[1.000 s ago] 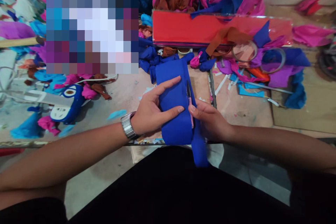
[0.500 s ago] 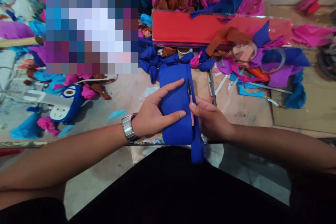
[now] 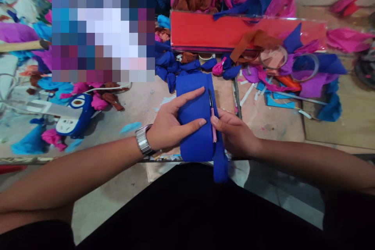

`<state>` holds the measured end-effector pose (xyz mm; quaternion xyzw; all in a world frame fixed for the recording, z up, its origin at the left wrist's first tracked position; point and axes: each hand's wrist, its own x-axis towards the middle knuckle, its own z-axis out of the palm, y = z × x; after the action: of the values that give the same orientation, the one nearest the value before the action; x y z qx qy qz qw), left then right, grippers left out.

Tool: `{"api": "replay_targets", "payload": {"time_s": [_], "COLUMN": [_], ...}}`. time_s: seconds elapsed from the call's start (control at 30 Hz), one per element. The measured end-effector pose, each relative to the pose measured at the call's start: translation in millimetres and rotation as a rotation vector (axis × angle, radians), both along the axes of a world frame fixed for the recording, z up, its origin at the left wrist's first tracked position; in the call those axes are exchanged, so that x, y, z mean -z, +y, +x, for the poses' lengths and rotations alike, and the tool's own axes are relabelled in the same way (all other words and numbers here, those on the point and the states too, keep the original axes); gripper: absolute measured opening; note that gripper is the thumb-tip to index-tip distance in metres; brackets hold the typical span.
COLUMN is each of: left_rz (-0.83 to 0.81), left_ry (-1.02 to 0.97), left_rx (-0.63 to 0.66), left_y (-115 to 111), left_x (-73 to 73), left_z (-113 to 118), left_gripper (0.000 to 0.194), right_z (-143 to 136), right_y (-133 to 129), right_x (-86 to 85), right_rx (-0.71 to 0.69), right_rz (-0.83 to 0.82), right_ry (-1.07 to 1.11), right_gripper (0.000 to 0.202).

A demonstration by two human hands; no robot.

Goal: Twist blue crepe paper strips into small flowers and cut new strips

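Note:
A folded stack of blue crepe paper [image 3: 195,142] extends over the table's near edge in front of me. My left hand [image 3: 172,123], with a metal watch at the wrist, grips it from the left; thumb and index finger lie spread on top, the other fingers hidden beneath. My right hand [image 3: 234,127] holds pink-handled scissors [image 3: 213,119], seen edge-on, the thumb pressing the handle. Their dark blades point away from me along the paper's right side. A narrow blue strip [image 3: 220,168] hangs beside that side, past the table edge.
Twisted blue paper pieces [image 3: 189,66] lie beyond the stack, before a red paper pack [image 3: 211,29]. Tape rolls [image 3: 304,68] and scraps are at the right. A blue-and-white power strip [image 3: 73,119] sits left. Cardboard [image 3: 336,125] lies far right. A blurred-out patch hides the upper left.
The scissors have tilted slightly, their tip a little further left and their handle end slightly nearer me. The paper's far end and my left fingertips have shifted a little left.

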<state>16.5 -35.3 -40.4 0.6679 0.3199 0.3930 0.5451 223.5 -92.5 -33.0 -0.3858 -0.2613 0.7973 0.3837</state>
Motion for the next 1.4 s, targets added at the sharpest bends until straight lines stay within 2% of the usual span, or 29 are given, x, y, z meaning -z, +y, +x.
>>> {"api": "replay_targets", "payload": {"time_s": [0.3, 0.6, 0.8, 1.4], "left_rz": [0.037, 0.06, 0.089, 0.108], "left_ry": [0.017, 0.057, 0.058, 0.059], "left_rx": [-0.014, 0.023, 0.04, 0.044], "left_y": [0.1, -2.5, -3.1, -3.3], "left_x": [-1.7, 1.7, 2.6, 3.1], "left_z": [-0.5, -1.5, -1.1, -0.7], "left_gripper": [0.077, 0.081, 0.08, 0.082], "right_z": [0.2, -1.9, -2.6, -5.4], "right_y": [-0.8, 3.6, 6.8, 7.3], "right_x": [-0.4, -4.8, -7.4, -10.7], "right_rx": [0.026, 0.067, 0.081, 0.063], "right_rz": [0.012, -0.053, -0.053, -0.04], "right_ry": [-0.027, 0.025, 0.061, 0.01], "right_gripper": [0.034, 0.029, 0.041, 0.049]}}
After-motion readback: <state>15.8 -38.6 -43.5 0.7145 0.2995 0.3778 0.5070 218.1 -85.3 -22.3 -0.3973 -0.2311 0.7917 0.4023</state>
